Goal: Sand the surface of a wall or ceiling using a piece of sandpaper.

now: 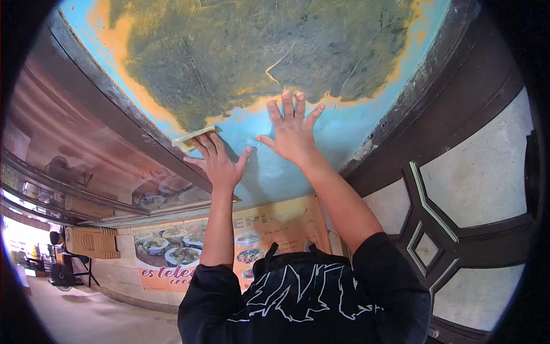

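Note:
My left hand (219, 165) presses its fingertips onto a thin, pale yellow block (195, 138). The block lies against a painted panel (275, 165), near its left edge; its underside is hidden. Light blue paint covers the near part and rim of this panel. A large worn grey-brown patch (240, 51) with an orange fringe fills the rest, marked by scratches and a crack-like line. Farther right, my right hand (294, 133) is spread with fingers apart, its fingertips at the orange border of the patch. Nothing is held in it.
Dark brown framing (378, 129) borders the panel, chipped along its right inner edge. At right is dark woodwork with pale panels (477, 167). A glossy reddish surface (81, 133) spans the left. Food banners (172, 258), tan plastic furniture (92, 243) and a fan (61, 275) appear lower left.

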{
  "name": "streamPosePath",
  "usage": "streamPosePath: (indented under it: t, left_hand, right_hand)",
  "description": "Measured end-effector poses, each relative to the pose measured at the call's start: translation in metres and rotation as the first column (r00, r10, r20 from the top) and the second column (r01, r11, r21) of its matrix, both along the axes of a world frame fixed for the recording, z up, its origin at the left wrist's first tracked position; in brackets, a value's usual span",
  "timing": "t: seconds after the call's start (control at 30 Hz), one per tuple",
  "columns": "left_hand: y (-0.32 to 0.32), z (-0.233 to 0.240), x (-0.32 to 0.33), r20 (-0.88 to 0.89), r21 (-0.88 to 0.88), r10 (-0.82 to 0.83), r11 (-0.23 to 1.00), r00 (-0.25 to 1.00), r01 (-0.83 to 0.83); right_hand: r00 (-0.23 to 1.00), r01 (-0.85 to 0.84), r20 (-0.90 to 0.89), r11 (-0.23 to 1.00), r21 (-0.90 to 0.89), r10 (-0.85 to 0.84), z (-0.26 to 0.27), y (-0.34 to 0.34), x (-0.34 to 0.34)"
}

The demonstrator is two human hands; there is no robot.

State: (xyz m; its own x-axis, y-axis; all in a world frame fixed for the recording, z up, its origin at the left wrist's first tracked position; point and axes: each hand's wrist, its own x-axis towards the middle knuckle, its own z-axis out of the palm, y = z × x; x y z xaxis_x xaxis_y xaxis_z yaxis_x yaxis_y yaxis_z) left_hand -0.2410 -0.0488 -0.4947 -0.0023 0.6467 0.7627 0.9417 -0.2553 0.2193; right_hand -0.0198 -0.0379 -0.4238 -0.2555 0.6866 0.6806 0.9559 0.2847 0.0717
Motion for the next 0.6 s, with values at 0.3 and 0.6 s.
streamPosePath:
  t: [0.3,0.6]
  left_hand:
    - [-0.022,0.009,0.002,-0.034,-0.041,0.040,0.998,0.999,-0.041]
    - [-0.031,0.058,-0.014,0.176,0.262,-0.058,0.965,0.983,0.010]
  right_hand:
    - [1.000,0.000,0.001,0.999,0.050,0.000,0.000,-0.002,0.003]
    - [1.000,0.000,0.006,0.997,0.073,-0.001,0.001,-0.001,0.002]
